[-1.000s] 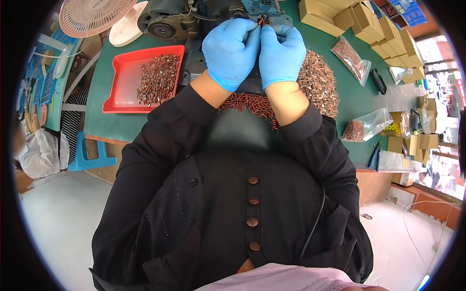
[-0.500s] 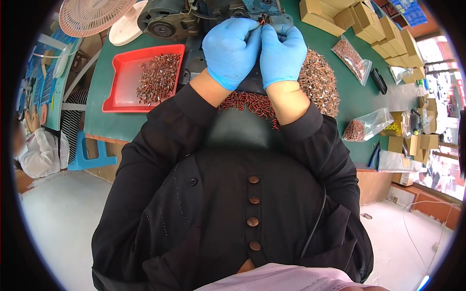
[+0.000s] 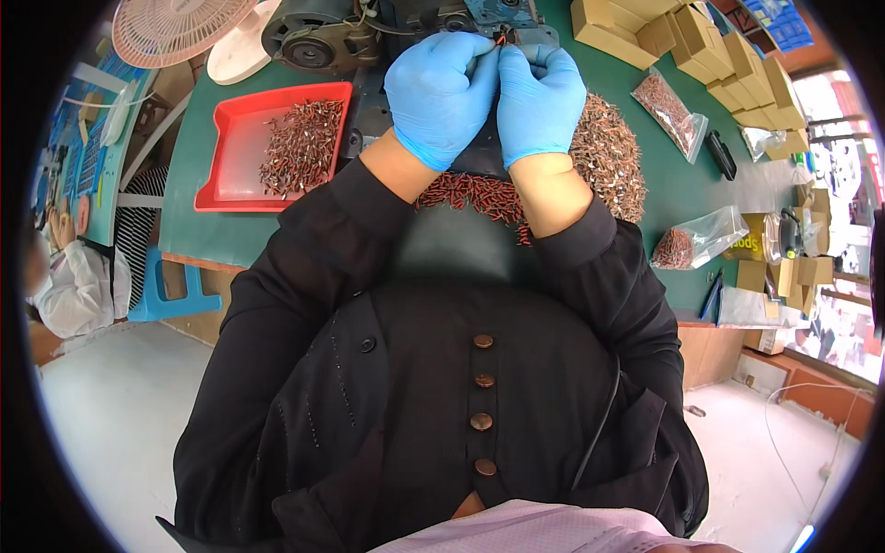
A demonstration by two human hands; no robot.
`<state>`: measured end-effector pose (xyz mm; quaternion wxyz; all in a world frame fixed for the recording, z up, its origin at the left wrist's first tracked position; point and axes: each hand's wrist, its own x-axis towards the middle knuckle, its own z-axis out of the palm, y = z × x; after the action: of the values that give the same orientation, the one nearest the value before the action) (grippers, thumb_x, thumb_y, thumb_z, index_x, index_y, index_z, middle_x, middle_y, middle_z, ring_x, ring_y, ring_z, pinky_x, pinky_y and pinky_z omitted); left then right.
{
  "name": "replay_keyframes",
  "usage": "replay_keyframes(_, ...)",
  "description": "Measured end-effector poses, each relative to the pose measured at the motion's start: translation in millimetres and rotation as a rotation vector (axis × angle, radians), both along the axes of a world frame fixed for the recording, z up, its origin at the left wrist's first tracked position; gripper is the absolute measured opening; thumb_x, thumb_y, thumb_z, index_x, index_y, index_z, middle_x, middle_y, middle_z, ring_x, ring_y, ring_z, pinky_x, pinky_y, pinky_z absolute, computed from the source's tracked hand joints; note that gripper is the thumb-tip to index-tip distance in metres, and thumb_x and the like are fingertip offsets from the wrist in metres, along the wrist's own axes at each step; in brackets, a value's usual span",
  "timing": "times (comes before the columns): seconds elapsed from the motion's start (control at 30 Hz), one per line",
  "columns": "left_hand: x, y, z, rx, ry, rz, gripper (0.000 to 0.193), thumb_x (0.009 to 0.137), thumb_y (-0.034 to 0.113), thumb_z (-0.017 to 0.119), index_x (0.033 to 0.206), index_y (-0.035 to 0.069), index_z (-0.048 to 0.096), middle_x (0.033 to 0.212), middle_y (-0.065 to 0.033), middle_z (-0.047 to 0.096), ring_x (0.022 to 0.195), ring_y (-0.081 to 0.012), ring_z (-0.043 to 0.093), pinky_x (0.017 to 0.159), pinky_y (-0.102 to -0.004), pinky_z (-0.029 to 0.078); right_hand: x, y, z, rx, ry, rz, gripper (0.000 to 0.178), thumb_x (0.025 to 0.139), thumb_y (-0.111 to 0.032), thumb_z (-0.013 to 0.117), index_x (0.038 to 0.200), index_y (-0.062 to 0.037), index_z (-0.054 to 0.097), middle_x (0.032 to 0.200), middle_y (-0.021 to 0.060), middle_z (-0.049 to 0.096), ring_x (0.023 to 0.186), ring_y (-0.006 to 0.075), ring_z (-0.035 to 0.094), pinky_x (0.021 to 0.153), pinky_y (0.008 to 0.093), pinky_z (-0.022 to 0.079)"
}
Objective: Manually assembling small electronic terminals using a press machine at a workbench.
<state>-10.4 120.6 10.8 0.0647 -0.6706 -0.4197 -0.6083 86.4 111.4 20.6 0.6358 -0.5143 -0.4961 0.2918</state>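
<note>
Both my hands wear blue gloves and meet at the front of a dark bench machine (image 3: 516, 13). My left hand (image 3: 438, 100) is closed, thumb and fingers pinched beside a small red and black part (image 3: 501, 40) at the machine's working point. Close against it, my right hand (image 3: 540, 103) is also closed in a pinch; its fingertips are partly hidden, and I cannot make out what they hold. Below the hands lies a band of small red parts (image 3: 472, 198). By my right wrist spreads a big heap of red parts with silvery metal pieces (image 3: 608, 157).
A red tray (image 3: 232, 152) with similar parts is at the left, near a motor (image 3: 309, 51) and a pink fan (image 3: 180, 28). At right are bags of parts (image 3: 666, 106), a black object (image 3: 721, 155) and cardboard boxes (image 3: 705, 46). Another person (image 3: 78, 286) sits far left.
My right hand has shifted very slightly to the right. My left hand stays nearly where it was, and the heaps and tray look the same.
</note>
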Motion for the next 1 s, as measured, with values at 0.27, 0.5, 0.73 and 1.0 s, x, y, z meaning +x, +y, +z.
replay_keyframes(0.27,2.2,1.1,-0.6,-0.005,-0.048,-0.001,0.009,0.069,0.006,0.071,0.073,0.009,0.063,0.063,-0.0079,0.059,0.054,-0.0255,0.058,0.049,-0.0326,0.045,0.5,2.7,-3.2,0.018,0.064,0.020,0.016,0.080,-0.011,0.063,0.084,0.0041,0.061,0.071,0.0096,0.064,0.061,0.0112,0.058,0.057,0.0253,0.048)
replay_keyframes(0.5,2.4,0.3,0.8,-0.005,-0.016,-0.001,0.009,0.073,0.006,0.072,0.078,0.003,0.066,0.062,-0.0073,0.057,0.051,-0.0175,0.053,0.048,-0.0273,0.041,0.3,1.8,-2.0,0.018,0.070,0.012,0.016,0.080,-0.011,0.064,0.085,0.0041,0.061,0.070,0.0091,0.064,0.061,0.0109,0.058,0.057,0.0252,0.048)
replay_keyframes(0.73,2.6,0.1,3.1,-0.047,0.000,0.001,0.009,0.073,0.006,0.072,0.078,0.003,0.066,0.061,-0.0069,0.057,0.052,-0.0181,0.053,0.049,-0.0277,0.042,3.0,4.9,-5.2,0.008,0.068,0.025,0.016,0.079,-0.011,0.064,0.084,0.0038,0.061,0.072,0.0100,0.064,0.062,0.0116,0.058,0.058,0.0257,0.048)
replay_keyframes(1.0,2.3,1.6,3.3,-0.042,0.018,0.017,0.009,0.072,0.007,0.072,0.078,0.004,0.066,0.061,-0.0067,0.057,0.052,-0.0181,0.054,0.050,-0.0277,0.042,3.9,7.4,-6.7,-0.014,0.096,0.046,0.017,0.079,-0.013,0.064,0.083,0.0033,0.061,0.073,0.0109,0.065,0.063,0.0128,0.059,0.058,0.0263,0.049)
